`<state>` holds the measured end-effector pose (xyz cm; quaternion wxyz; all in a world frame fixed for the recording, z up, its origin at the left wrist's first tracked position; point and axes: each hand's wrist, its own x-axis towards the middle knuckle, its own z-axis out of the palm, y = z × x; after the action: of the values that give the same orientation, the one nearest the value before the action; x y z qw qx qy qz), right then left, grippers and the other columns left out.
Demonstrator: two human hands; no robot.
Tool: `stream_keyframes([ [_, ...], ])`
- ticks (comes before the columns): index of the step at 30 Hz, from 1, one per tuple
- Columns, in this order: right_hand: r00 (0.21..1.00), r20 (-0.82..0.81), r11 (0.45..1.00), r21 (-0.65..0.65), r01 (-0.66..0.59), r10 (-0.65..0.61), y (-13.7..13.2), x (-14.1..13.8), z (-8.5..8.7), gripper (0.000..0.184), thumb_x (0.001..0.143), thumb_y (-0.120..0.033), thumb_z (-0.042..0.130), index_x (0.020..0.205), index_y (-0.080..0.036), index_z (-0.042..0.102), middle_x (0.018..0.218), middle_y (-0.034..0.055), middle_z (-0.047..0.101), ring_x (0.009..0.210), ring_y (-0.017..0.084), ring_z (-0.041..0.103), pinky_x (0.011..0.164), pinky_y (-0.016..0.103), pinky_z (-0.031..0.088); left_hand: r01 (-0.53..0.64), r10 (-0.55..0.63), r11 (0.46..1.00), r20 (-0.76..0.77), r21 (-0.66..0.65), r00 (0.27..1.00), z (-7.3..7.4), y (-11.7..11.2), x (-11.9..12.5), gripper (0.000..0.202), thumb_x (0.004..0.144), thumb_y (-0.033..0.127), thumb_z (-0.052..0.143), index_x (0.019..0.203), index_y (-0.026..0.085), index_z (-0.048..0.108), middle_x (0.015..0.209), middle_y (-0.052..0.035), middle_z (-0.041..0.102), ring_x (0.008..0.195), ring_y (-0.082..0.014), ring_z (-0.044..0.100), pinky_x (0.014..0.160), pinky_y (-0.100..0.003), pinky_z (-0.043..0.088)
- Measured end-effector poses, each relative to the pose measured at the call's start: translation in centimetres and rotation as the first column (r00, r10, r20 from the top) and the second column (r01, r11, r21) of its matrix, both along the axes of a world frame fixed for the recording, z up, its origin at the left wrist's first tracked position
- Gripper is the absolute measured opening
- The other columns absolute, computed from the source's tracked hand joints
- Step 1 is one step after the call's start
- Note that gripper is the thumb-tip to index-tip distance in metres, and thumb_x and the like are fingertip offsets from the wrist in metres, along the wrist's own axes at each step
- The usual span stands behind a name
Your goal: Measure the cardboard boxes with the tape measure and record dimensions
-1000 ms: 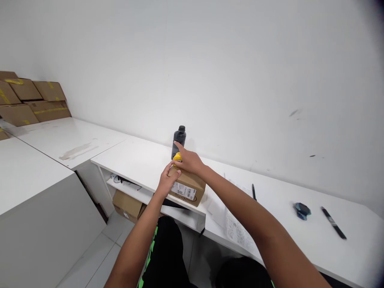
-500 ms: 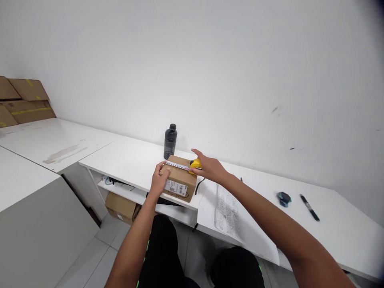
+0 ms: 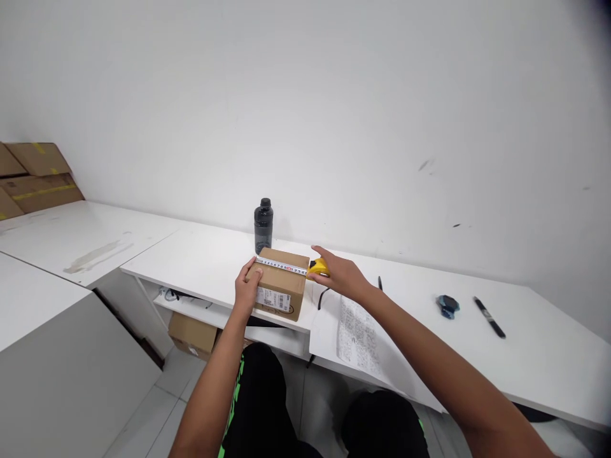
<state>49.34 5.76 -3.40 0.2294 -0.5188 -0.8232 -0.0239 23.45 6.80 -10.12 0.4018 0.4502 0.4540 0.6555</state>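
A small cardboard box with a barcode label stands at the front edge of a white desk. A tape measure's white blade lies stretched across the box's top. My left hand grips the box's left side and pins the blade's end there. My right hand is closed on the yellow tape measure case, just past the box's right edge.
A dark bottle stands behind the box by the wall. A printed paper sheet lies right of the box; a pen, a small dark blue object and a black marker lie farther right. Cardboard boxes are stacked at far left.
My right hand pulled the yellow case from the box's left side to beyond its right edge, drawing the blade across the top. My left hand stayed on the box's left end.
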Motion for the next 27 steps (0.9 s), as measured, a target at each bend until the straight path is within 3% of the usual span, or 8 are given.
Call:
stream_keyframes([
  [8,0.999,-0.035,1.000,0.026,0.009,-0.008,0.1,0.1,-0.3,0.067,0.085,-0.050,0.059,0.143,-0.025,0.036,0.114,0.0055,0.069,0.092,0.025,0.068,0.074,0.034,0.051,-0.003,0.003,1.000,0.008,0.030,1.000,-0.4,0.4,0.0,0.052,0.078,0.035,0.066,0.127,0.019,0.061,0.130,-0.0094,0.062,0.114,-0.0236,0.060,0.099,-0.036,0.047],
  [14,0.988,-0.149,0.999,-0.029,0.038,-0.042,0.3,-0.6,0.4,0.076,0.084,-0.054,0.058,0.147,-0.026,0.029,0.106,0.0035,0.070,0.081,0.023,0.068,0.069,0.032,0.049,0.001,-0.002,1.000,0.016,0.025,1.000,-0.3,0.2,0.0,0.053,0.077,0.036,0.066,0.127,0.019,0.061,0.129,-0.0098,0.063,0.112,-0.0240,0.060,0.097,-0.036,0.048],
  [19,0.997,-0.077,0.999,-0.038,-0.021,0.018,1.6,-4.1,1.6,0.077,0.085,-0.055,0.056,0.149,-0.027,0.026,0.107,0.0027,0.070,0.085,0.023,0.067,0.067,0.031,0.048,0.016,-0.016,0.999,-0.005,0.042,1.000,-0.5,0.2,-0.1,0.052,0.078,0.037,0.064,0.127,0.020,0.061,0.130,-0.0092,0.061,0.111,-0.0243,0.061,0.095,-0.036,0.049],
  [27,0.988,0.009,0.988,0.014,-0.156,0.156,4.4,-11.4,2.4,0.067,0.090,-0.047,0.052,0.149,-0.025,0.030,0.129,0.0083,0.060,0.103,0.025,0.063,0.074,0.031,0.047,0.042,-0.041,0.999,-0.035,0.017,0.999,-0.9,0.6,-0.4,0.052,0.080,0.037,0.063,0.130,0.023,0.059,0.128,-0.0082,0.062,0.114,-0.0248,0.059,0.100,-0.038,0.046],
])
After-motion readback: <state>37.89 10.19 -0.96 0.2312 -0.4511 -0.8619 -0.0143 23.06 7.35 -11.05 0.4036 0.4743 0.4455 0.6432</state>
